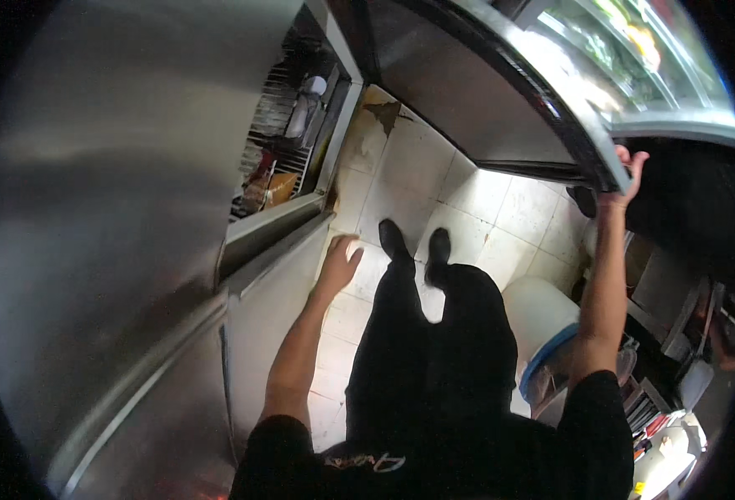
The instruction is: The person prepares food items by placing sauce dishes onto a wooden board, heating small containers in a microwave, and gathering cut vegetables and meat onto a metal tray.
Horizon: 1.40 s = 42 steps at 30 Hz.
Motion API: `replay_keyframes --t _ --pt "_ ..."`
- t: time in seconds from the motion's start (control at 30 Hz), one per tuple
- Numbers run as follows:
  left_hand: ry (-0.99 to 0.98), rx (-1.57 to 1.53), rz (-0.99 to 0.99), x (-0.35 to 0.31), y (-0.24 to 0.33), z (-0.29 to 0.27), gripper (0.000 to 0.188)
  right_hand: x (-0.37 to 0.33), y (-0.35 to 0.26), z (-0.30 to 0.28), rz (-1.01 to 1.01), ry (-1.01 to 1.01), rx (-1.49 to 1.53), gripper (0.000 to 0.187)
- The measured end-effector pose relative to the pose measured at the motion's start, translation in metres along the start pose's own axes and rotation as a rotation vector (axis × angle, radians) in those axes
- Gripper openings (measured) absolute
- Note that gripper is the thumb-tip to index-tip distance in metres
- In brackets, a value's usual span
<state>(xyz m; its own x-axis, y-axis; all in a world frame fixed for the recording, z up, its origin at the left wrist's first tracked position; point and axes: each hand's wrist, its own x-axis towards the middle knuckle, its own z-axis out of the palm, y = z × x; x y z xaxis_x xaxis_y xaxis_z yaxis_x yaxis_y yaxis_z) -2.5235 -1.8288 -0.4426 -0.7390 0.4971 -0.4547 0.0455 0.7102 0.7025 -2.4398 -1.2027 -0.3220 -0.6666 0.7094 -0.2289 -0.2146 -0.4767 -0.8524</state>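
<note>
An upright steel refrigerator stands on my left, and its door (476,100) is swung out, with a dark gasket along its edge. My right hand (624,177) is closed round the door's outer edge, thumb sticking out; part of its fingers is hidden behind the edge. Inside the opening, wire shelves (277,108) carry an orange-brown package (280,190) and other items too dim to name. My left hand (340,265) hangs beside the lower steel panel (277,287), its fingers loosely bent and the thumb apart, holding nothing.
A large white tub (538,304) with a blue rim stands right of my legs. Behind the door's far side is a lit glass-fronted display case (642,67). Dark shelving with assorted utensils lines the right. Pale tiles (476,200) cover the floor, one broken near the refrigerator.
</note>
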Motion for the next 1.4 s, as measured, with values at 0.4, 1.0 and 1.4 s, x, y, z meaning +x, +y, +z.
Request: replay_keyframes --t 0.4,1.0,1.4 --pt "0.717 0.554 -0.168 0.352 -0.087 -0.067 0.042 0.102 -0.06 -0.101 -0.057 0.044 -0.445 0.069" --pt "0.999 0.402 -0.011 0.374 -0.133 -0.08 0.035 -0.023 0.3 0.033 -0.036 -0.724 -1.508 0.035" --pt "1.03 0.45 0.276 0.383 -0.143 -0.089 0.023 0.077 0.568 0.353 -0.983 -1.181 -0.62 0.03"
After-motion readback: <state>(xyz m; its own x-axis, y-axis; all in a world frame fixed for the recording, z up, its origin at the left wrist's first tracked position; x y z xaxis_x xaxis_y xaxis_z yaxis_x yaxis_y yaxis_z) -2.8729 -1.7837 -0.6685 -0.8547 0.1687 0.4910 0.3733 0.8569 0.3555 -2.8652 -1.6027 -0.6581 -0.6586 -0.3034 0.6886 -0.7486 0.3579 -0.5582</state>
